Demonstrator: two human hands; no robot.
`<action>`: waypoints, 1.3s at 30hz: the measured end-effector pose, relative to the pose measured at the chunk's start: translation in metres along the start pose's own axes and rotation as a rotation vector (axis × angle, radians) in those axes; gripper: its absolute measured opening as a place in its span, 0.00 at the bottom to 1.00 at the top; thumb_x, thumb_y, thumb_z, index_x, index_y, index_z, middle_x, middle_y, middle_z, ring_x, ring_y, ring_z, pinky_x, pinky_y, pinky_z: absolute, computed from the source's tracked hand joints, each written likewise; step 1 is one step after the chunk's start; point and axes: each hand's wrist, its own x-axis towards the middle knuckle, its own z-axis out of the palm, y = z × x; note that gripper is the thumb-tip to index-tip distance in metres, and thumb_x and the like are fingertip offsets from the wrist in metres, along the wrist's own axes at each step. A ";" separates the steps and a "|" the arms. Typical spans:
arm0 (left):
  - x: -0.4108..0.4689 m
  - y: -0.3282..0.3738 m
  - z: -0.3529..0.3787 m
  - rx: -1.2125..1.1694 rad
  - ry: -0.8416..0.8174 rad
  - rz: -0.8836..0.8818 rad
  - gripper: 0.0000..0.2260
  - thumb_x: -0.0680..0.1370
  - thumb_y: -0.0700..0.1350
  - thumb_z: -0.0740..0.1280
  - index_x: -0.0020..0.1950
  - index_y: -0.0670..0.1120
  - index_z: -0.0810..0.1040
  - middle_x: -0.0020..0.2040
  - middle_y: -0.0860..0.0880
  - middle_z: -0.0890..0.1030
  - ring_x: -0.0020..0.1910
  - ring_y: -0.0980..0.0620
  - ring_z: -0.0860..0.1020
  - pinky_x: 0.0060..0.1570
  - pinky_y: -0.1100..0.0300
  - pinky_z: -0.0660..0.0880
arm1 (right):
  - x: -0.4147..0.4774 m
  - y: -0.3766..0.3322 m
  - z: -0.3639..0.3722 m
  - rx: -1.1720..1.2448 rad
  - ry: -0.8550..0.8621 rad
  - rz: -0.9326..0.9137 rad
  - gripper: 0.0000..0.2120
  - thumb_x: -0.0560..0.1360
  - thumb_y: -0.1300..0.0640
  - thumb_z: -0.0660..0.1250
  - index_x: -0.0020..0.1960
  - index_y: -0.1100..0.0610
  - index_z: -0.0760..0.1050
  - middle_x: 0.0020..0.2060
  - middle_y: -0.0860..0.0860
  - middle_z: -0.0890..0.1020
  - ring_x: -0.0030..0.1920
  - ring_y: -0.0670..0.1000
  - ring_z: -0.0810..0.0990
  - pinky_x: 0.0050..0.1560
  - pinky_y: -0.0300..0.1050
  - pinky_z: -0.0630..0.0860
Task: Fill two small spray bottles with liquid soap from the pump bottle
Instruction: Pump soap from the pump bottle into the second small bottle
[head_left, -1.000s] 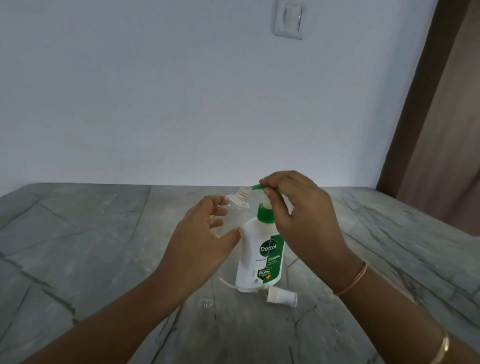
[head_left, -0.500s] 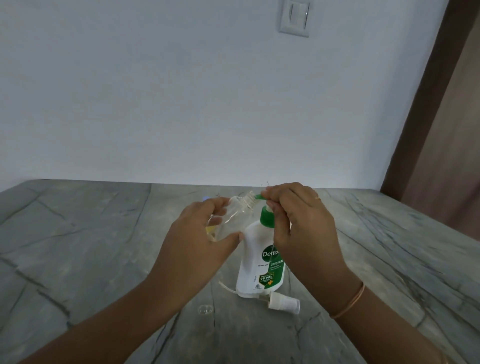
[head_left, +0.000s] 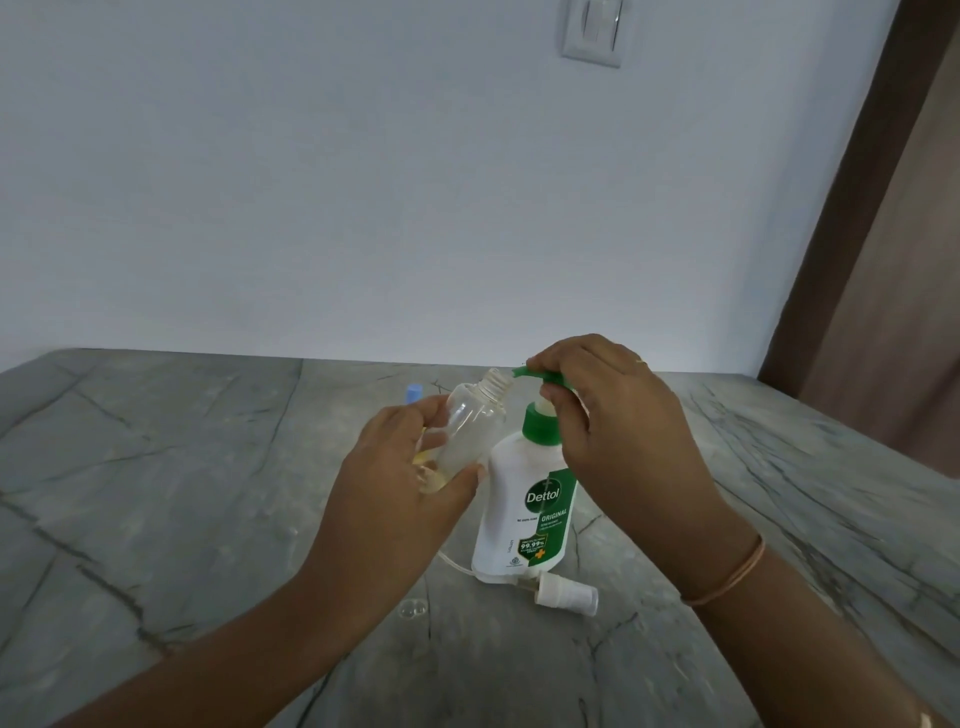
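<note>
You have a single view, from the camera on your head. It faces forward and a little down, across the table (head_left: 156, 467) to the wall (head_left: 363, 182) filling the upper half. Your left hand (head_left: 395, 488) and right hand (head_left: 618, 436) sit close, just below the frame's centre.

The pump bottle (head_left: 524, 499) label reads "Dettol", "ORIGINAL" and "99.99%"; its smaller print is illegible.
</note>
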 end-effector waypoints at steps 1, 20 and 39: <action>-0.001 0.001 0.000 -0.004 0.003 0.002 0.24 0.69 0.47 0.72 0.63 0.49 0.71 0.61 0.52 0.75 0.53 0.59 0.73 0.53 0.61 0.74 | -0.001 0.000 0.001 -0.004 0.011 0.008 0.11 0.64 0.73 0.69 0.45 0.63 0.80 0.39 0.56 0.82 0.38 0.57 0.80 0.41 0.38 0.71; 0.000 -0.007 0.000 -0.088 0.038 0.014 0.24 0.67 0.45 0.75 0.61 0.52 0.73 0.56 0.55 0.77 0.55 0.57 0.77 0.55 0.58 0.76 | -0.005 -0.009 0.002 0.041 0.073 0.030 0.10 0.64 0.73 0.68 0.43 0.64 0.78 0.38 0.57 0.80 0.38 0.58 0.79 0.39 0.45 0.75; 0.000 -0.010 -0.001 -0.084 0.036 0.030 0.21 0.67 0.46 0.74 0.56 0.57 0.72 0.51 0.63 0.77 0.52 0.65 0.76 0.48 0.77 0.72 | -0.005 -0.009 0.006 0.070 0.077 0.078 0.05 0.67 0.67 0.64 0.42 0.62 0.77 0.38 0.55 0.78 0.38 0.55 0.75 0.38 0.43 0.71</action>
